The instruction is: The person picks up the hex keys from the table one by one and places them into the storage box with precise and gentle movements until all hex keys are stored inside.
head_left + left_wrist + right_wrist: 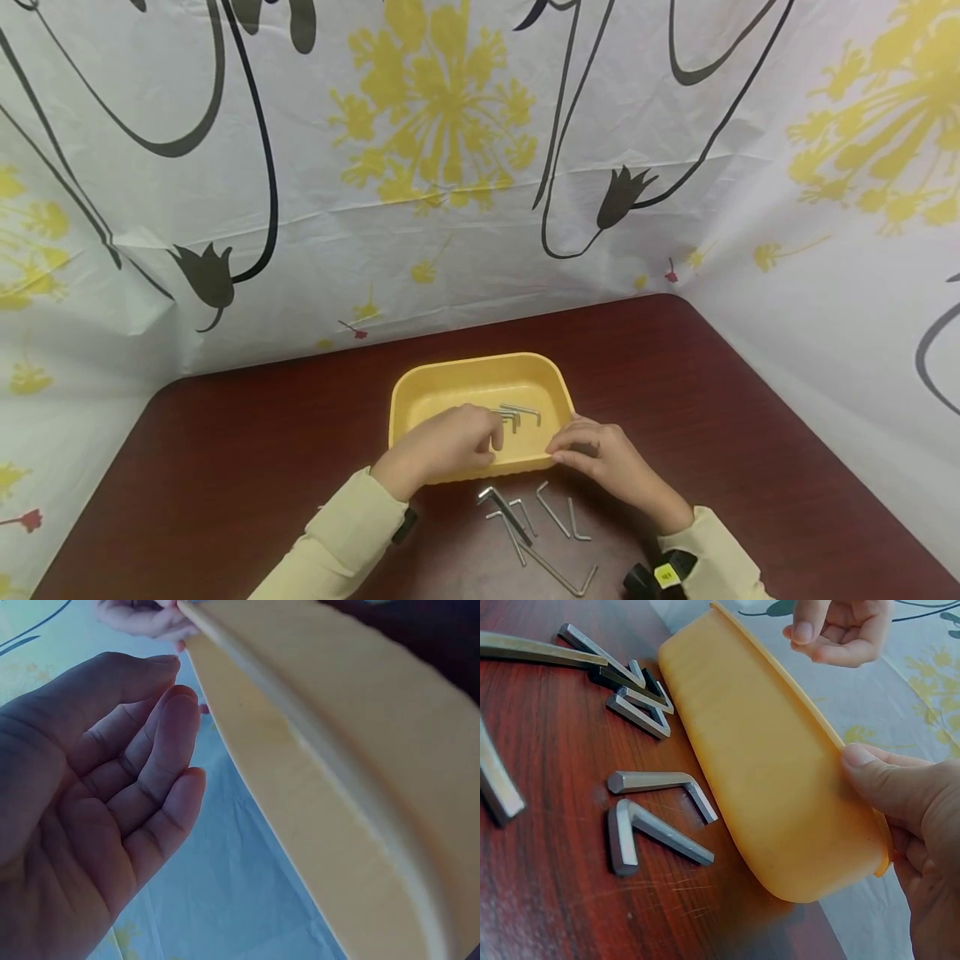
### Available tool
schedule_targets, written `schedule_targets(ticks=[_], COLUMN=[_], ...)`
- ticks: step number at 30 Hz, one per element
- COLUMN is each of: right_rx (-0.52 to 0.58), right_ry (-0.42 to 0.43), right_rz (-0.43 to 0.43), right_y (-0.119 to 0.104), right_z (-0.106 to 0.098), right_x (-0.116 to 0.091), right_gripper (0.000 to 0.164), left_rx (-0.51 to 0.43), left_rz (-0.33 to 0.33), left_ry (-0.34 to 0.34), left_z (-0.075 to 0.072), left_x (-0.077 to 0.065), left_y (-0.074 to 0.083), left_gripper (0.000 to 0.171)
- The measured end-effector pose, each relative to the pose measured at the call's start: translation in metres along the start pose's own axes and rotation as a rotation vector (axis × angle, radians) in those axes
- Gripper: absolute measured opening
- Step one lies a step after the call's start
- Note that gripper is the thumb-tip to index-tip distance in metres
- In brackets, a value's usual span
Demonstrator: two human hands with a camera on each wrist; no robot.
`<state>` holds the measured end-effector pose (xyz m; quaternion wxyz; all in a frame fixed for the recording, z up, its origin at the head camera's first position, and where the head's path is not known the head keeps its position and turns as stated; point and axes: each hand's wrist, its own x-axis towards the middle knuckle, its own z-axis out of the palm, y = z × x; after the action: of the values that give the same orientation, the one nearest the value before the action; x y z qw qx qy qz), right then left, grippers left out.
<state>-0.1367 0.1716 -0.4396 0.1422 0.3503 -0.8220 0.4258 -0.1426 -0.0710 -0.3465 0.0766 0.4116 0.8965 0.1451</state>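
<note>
A yellow plastic tray [442, 390] stands on the table with several L-shaped hex keys [521, 410] inside, partly hidden behind my left hand. My left hand [453, 437] hovers over the tray's near left part; the left wrist view shows its fingers loosely bent, with nothing seen between thumb and fingertips. At the near right corner, my right hand [611, 467] pinches the tray's rim, thumb [877, 776] on the outer wall. More hex keys [553, 510] lie scattered on the table just in front of the tray, one of them darker and thicker [512, 518].
The dark red-brown table [262, 433] has rounded far corners. A white cloth with yellow and grey flower prints [465, 250] hangs behind it and along both sides. Black straps with devices [663, 573] sit on both wrists.
</note>
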Motion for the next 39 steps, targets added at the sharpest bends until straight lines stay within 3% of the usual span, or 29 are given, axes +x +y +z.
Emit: schedule_targets(ticks=[10,25,28,34,39], right_rx=[0.006,0.006,0.010,0.010,0.018], right_ry=[-0.009,-0.003,-0.002,-0.003,-0.001], right_rz=[0.015,0.018,0.018,0.031,0.038], right_y=[0.000,-0.002,-0.003,-0.003,-0.003], right_z=[0.000,0.000,0.000,0.000,0.000], right_x=[-0.001,0.000,0.001,0.001,0.000], right_gripper=[0.012,0.011,0.011,0.011,0.011], left_rx=[0.046,-0.049,-0.024,0.110,0.090], left_rz=[0.035,0.001,0.007,0.040,0.033], left_ry=[0.043,0.038,0.055,0.073,0.046], left_z=[0.012,0.030,0.036,0.045,0.048], left_x=[-0.010,-0.019,-0.021,-0.027,-0.028], left_y=[0.006,0.013,0.014,0.021,0.023], left_gripper=[0.010,0.012,0.012,0.011,0.011])
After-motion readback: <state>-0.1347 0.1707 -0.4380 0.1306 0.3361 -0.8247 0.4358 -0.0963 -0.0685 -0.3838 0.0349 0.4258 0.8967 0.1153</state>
